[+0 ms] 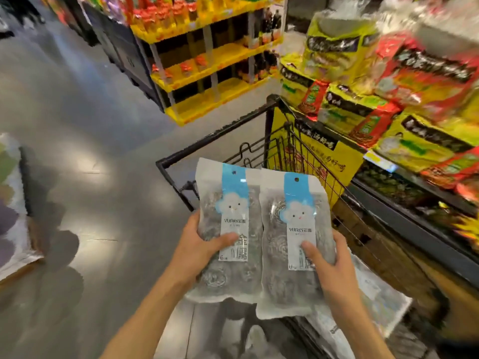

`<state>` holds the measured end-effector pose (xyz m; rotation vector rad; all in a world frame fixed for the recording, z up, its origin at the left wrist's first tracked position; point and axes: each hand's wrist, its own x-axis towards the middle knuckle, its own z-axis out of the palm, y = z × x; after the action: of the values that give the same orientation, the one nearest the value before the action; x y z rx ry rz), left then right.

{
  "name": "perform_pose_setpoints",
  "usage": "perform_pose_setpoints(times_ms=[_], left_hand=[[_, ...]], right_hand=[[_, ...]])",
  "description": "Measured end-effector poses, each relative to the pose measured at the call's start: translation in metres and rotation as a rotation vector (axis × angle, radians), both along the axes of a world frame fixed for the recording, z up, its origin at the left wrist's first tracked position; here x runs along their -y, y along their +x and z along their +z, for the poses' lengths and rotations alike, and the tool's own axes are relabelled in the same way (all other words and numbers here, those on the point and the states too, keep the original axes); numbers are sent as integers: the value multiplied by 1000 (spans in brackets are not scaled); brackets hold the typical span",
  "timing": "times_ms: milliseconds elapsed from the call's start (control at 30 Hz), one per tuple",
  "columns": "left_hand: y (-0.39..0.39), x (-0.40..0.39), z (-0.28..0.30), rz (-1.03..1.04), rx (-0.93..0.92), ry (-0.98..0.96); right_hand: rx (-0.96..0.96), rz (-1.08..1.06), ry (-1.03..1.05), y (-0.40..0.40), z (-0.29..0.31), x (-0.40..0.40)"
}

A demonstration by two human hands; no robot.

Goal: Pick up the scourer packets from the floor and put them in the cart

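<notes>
My fingers curl around two scourer packets, left hand [201, 244] gripping the left packet [228, 229], right hand [329, 260] gripping the right packet [293, 244], above the black wire cart [215, 139].

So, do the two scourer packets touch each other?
Touching. In the head view the right packet overlaps the edge of the left packet, with no gap between them.

This is a shop, a supermarket aisle. Yellow shelves [207, 68] stacked with packaged goods line a grey polished floor [77, 125]. A black wire cart [269, 130] stands beside a display of yellow and red food packets [388, 104].
</notes>
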<state>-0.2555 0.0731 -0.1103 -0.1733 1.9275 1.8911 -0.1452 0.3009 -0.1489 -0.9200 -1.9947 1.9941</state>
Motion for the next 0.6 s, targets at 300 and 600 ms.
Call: perform_pose_setpoints(times_ms=[300,600], left_hand=[[-93,-89,-90,-460,126,-135],[-149,-174,-204,-910,83,-271]], right_hand=[[184,-410,-68,7,-74,-27],[401,-509,49,36,-159,-69]])
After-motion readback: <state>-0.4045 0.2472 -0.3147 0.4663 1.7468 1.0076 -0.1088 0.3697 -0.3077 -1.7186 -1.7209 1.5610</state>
